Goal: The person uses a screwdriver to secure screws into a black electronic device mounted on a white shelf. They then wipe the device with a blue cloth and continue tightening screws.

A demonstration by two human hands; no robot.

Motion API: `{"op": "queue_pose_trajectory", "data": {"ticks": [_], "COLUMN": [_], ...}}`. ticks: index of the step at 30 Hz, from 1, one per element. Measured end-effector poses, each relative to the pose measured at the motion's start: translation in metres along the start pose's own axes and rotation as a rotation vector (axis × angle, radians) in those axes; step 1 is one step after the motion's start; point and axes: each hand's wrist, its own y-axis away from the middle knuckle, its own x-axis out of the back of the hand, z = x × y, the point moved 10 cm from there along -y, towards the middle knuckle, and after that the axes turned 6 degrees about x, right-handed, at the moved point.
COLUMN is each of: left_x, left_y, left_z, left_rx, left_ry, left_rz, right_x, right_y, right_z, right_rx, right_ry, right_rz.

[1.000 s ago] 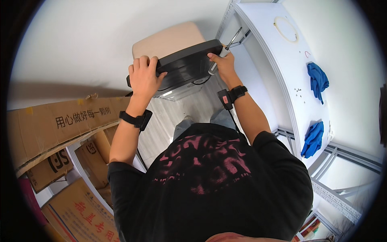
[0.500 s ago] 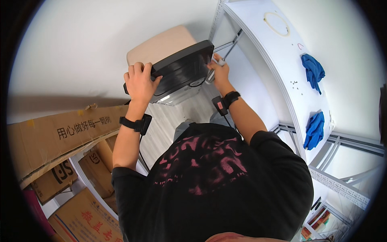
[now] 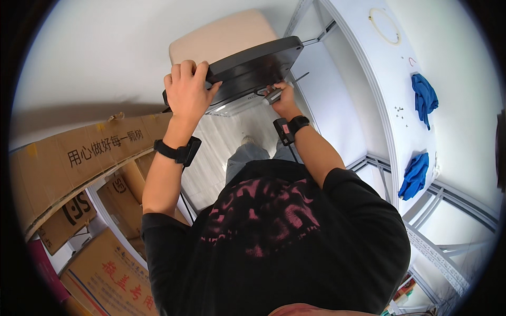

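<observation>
A wide black panel (image 3: 255, 68) with a thick rounded edge stands tilted in front of me, its dark flat face toward me. My left hand (image 3: 188, 92) is closed over its upper edge near the left end, fingers on top and thumb on the near face. Close to the panel's lower right part, my right hand (image 3: 284, 99) is closed round the grey handle of a screwdriver (image 3: 273, 96). The screwdriver's thin shaft points up and right, away from the panel. Behind the panel is a beige rounded block (image 3: 224, 37), its lower part hidden.
White shelving (image 3: 363, 58) on the right bears two blue cloths (image 3: 425, 97), a pale ring (image 3: 399, 37) and several small dark bits. Cardboard boxes (image 3: 113, 274) fill the rack at left, below a long cardboard piece (image 3: 47, 166). Light wood-look floor (image 3: 205, 174) shows between.
The panel appears higher and further right in view, with my left hand still on its edge. My right hand has lowered relative to the panel, and the screwdriver's shaft has tilted further right.
</observation>
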Motion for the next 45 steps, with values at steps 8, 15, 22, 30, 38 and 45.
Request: {"op": "queue_pose_trajectory", "data": {"ticks": [8, 15, 22, 30, 38, 45], "left_x": [-0.004, 0.001, 0.005, 0.016, -0.043, -0.123], "left_y": [-0.001, -0.002, -0.006, -0.033, -0.039, -0.032], "left_z": [-0.002, 0.001, 0.008, 0.121, 0.324, 0.483], "left_rx": [0.041, 0.044, 0.048, -0.201, -0.444, -0.446], "left_ry": [-0.028, -0.042, 0.047, 0.41, 1.061, 1.062], "left_rz": [-0.011, -0.087, -0.145, -0.031, -0.321, -0.655], "right_x": [0.01, 0.045, 0.024, 0.042, 0.139, 0.238], "right_y": [0.006, 0.029, 0.084, 0.171, 0.252, 0.271], "right_z": [-0.018, -0.078, -0.156, -0.242, -0.339, -0.424], "right_rx": [-0.076, -0.04, 0.061, 0.322, 0.545, 0.638], "right_ry": [0.176, 0.264, 0.498, 0.616, 0.622, 0.538], "right_rz": [-0.012, 0.073, -0.223, -0.221, -0.015, 0.154]}}
